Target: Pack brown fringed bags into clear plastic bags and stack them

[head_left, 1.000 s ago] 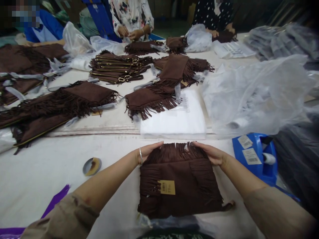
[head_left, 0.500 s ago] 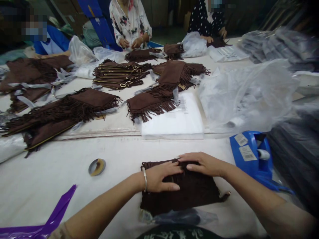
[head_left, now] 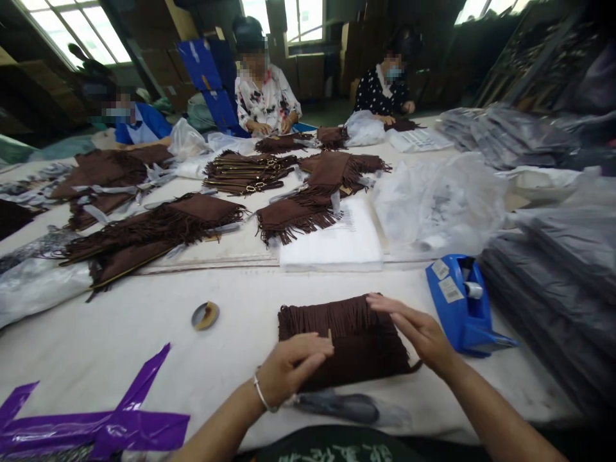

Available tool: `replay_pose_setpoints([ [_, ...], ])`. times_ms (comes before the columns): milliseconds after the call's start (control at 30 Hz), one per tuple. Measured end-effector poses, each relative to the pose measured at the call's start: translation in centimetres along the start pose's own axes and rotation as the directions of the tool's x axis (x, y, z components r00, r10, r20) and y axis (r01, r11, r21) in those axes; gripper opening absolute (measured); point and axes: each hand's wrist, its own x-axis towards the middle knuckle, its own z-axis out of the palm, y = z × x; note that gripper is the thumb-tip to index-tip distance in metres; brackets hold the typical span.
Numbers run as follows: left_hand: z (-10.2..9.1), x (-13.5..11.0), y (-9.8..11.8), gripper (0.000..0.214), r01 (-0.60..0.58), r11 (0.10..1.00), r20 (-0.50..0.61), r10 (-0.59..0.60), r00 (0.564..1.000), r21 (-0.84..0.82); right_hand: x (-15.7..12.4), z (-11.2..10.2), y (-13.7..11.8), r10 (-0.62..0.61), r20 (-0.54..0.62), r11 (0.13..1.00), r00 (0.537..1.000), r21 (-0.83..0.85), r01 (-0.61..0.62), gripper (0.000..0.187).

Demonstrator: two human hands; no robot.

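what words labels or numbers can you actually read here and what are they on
Nothing here can be read clearly.
Barcode stickers on the blue tape dispenser: too small.
Printed label on the white packet: too small.
Tan tag on the brown fringed suede piece: edge-on, unreadable.
White characters on the dark shirt: cut off, blurred.

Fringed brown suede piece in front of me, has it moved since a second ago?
Yes, toward you: the fringed brown suede piece now lies farther from the folded white stack than before.
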Motion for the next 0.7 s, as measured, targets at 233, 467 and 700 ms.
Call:
replay_pose_setpoints([
  [233, -11.4, -4.5, -7.3, 0.037, 0.644, 0.677, -0.744, -0.212, 0.633, 0.356, 7.8, 2.1, 2.3, 0.136, 0.164, 0.928, 0.977, -0.366, -0.068, 0.035],
  [467, -15.6, -9.4, -12.2, 0.026, 0.768, 0.365, -0.690, -0.344, 0.637, 0.527, 5.5, 4.9, 5.1, 0.117, 0.218, 0.914, 0.969, -0.405, -0.020, 0.040],
  [700, -17.2, -6.7, -12.0, 0.019, 0.703, 0.222, -0.544, -0.494, 0.679, 0.676, 5.5, 0.2, 7.0, 0.185, -0.224, 0.963, 0.957, -0.151, -0.222, 0.045],
])
